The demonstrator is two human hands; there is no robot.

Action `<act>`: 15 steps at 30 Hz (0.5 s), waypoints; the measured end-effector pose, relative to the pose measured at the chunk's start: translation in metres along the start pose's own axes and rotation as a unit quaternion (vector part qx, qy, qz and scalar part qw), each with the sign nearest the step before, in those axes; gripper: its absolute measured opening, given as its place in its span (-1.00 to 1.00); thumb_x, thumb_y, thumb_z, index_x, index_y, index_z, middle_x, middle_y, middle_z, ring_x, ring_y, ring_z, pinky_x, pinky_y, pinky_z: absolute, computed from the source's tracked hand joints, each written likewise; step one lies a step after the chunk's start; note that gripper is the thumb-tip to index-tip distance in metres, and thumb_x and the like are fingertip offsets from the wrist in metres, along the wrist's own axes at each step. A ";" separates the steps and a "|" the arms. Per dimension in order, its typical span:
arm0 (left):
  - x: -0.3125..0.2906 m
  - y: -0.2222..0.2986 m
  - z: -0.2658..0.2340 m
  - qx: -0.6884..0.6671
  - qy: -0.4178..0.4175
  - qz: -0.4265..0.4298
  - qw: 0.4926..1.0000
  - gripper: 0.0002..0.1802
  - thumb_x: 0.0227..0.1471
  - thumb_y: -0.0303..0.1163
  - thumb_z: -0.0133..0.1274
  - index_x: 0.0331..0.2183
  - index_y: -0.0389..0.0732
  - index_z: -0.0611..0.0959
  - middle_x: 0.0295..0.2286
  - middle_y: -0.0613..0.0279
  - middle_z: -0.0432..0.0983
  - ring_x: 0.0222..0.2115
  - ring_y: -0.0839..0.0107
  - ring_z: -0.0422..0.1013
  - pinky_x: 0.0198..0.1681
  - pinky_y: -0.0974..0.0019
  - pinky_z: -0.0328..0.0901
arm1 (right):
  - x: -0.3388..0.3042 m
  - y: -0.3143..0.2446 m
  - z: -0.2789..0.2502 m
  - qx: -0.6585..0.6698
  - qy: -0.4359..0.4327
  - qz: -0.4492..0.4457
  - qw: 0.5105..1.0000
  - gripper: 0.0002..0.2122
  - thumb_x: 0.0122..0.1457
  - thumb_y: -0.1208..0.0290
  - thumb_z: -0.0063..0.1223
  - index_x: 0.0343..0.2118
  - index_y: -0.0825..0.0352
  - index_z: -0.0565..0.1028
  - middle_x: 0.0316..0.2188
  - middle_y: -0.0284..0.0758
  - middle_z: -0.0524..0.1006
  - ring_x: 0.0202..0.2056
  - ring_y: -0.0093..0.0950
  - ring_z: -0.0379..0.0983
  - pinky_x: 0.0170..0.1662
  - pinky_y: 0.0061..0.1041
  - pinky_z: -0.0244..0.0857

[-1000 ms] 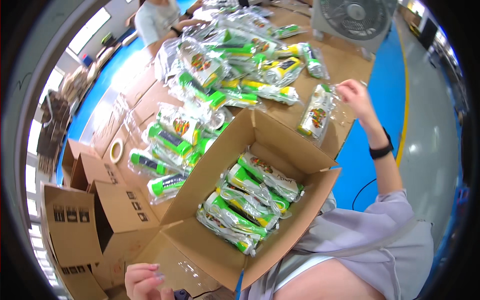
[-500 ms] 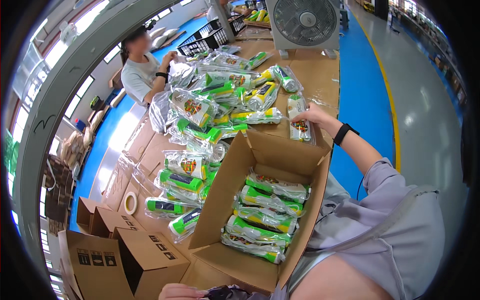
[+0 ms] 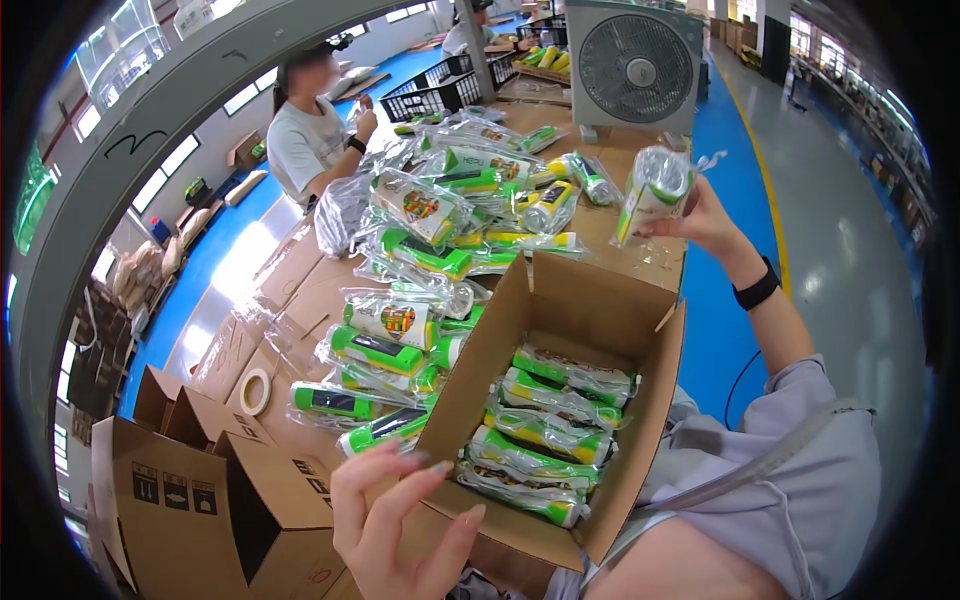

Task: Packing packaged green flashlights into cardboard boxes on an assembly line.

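Observation:
My right hand (image 3: 708, 222) grips a plastic-bagged flashlight (image 3: 655, 195), green, yellow and white, raised above the cardboard-covered table at the right, its round end tilted up. Below it stands an open cardboard box (image 3: 590, 300). Several bagged flashlights (image 3: 545, 430) lie in a row inside the box. My left hand (image 3: 405, 520) hovers at the box's near left corner, its fingers spread and nothing in them. A heap of bagged flashlights (image 3: 430, 250) covers the table to the left of the box and beyond it.
Open cardboard cartons (image 3: 200, 490) stand at the near left, close to a tape roll (image 3: 256, 391). A box fan (image 3: 638, 75) stands at the table's far end, near black crates (image 3: 430, 95). Another person (image 3: 310, 150) works at the far left side.
My right hand has lifted the flashlight off the table and turned it end-up. My left hand has risen from the lower edge toward the box, fingers spreading.

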State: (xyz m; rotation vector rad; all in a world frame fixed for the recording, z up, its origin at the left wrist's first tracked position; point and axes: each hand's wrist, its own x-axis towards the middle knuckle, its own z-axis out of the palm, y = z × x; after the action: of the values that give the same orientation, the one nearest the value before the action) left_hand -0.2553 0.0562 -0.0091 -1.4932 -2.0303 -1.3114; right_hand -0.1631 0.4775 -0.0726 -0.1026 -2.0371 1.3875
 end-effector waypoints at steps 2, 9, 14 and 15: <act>0.001 0.001 0.002 0.152 -0.023 -0.015 0.988 -0.70 -0.15 -0.50 0.15 -0.28 -0.39 0.57 -0.25 -0.03 0.46 -0.32 0.04 0.40 -0.21 0.18 0.31 | 0.008 -0.037 0.013 0.019 0.001 -0.040 0.999 -0.49 -0.11 0.54 0.34 -0.05 0.35 0.39 -0.16 -0.35 0.52 -0.13 -0.54 0.46 -0.04 -0.48 0.36; -0.006 -0.036 0.024 0.016 -0.190 -0.209 0.959 -0.54 -0.15 -0.41 0.19 -0.15 -0.38 0.53 -0.18 -0.10 0.43 -0.21 0.00 0.42 -0.14 0.17 0.29 | 0.023 -0.111 0.068 -0.202 -0.206 -0.169 0.942 -0.56 -0.05 0.39 0.31 -0.11 0.40 0.41 -0.31 -0.29 0.58 -0.30 -0.59 0.52 -0.25 -0.52 0.42; -0.017 -0.036 0.019 0.014 -0.160 -0.214 0.963 -0.53 -0.15 -0.43 0.16 -0.14 -0.41 0.50 -0.26 -0.07 0.45 -0.27 0.02 0.43 -0.18 0.22 0.30 | 0.010 -0.088 0.105 -0.370 -0.343 -0.119 0.855 -0.64 -0.06 0.29 0.23 -0.34 0.48 0.39 -0.54 -0.04 0.50 -0.50 -0.09 0.48 -0.41 -0.33 0.38; -0.018 -0.036 0.020 0.018 -0.155 -0.212 0.965 -0.53 -0.15 -0.43 0.16 -0.14 -0.41 0.50 -0.27 -0.06 0.45 -0.27 0.03 0.43 -0.19 0.22 0.30 | 0.005 -0.085 0.107 -0.419 -0.381 -0.064 0.822 -0.67 -0.05 0.30 0.21 -0.40 0.50 0.40 -0.55 -0.02 0.50 -0.49 -0.08 0.49 -0.40 -0.29 0.39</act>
State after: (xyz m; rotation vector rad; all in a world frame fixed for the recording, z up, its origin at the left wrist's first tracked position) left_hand -0.2736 0.0600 -0.0495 -1.3643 -2.6772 -1.2304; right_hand -0.2020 0.3570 -0.0208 0.2564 -3.1283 0.3262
